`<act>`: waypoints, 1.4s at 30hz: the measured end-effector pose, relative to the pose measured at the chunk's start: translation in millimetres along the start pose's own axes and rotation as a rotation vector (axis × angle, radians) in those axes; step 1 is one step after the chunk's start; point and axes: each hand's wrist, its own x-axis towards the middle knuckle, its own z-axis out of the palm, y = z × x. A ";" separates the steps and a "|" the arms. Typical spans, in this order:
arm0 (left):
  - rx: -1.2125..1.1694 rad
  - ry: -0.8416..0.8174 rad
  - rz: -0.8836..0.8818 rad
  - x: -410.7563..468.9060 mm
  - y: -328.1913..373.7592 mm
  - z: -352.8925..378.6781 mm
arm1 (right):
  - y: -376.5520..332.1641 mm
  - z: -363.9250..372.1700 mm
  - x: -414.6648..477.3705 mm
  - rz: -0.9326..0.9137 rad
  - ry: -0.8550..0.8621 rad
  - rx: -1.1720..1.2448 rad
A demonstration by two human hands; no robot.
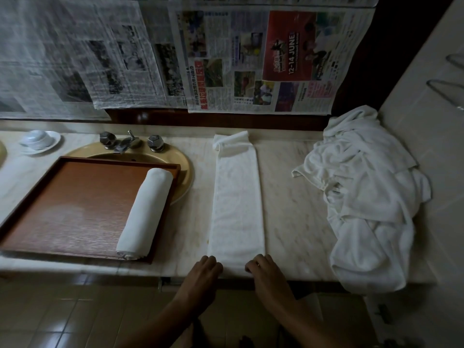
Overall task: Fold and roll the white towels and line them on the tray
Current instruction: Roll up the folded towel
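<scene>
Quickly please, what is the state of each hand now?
Left hand: grips the near end of the folded towel.
Right hand: grips the same end.

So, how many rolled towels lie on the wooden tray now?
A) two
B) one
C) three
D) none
B: a single rolled white towel lies along the right side of the wooden tray, while the folded towel is off the tray, flat on the counter.

White folded towel (236, 197), rolled towel (145, 212) and towel heap (364, 184) on pale, veined desk (288, 197). Reddish-brown wood-grain tray (75, 209); mustard-yellow sink (185, 172). Red advert (288, 46) on newspaper (213, 71).
</scene>
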 end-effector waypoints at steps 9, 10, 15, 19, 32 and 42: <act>0.118 -0.019 0.185 4.2 -15.4 -0.3 | 6.9 -7.2 -1.8 -0.138 -0.038 -0.063; 0.135 -0.022 0.193 5.4 -16.1 -1.6 | 7.4 -7.1 -1.0 -0.143 -0.033 -0.060; 0.119 -0.008 0.156 10.3 -16.7 -4.0 | 10.6 -10.1 -0.9 -0.157 0.003 -0.057; 0.118 0.029 0.145 14.3 -16.3 -10.2 | 14.4 -11.1 0.6 -0.113 -0.001 -0.010; -0.661 -0.052 -0.452 36.5 -37.2 -46.0 | 34.7 -33.9 29.7 0.262 -0.058 0.421; -0.288 0.172 -0.247 29.1 -7.7 -31.5 | 9.8 -12.9 26.3 0.136 0.020 0.119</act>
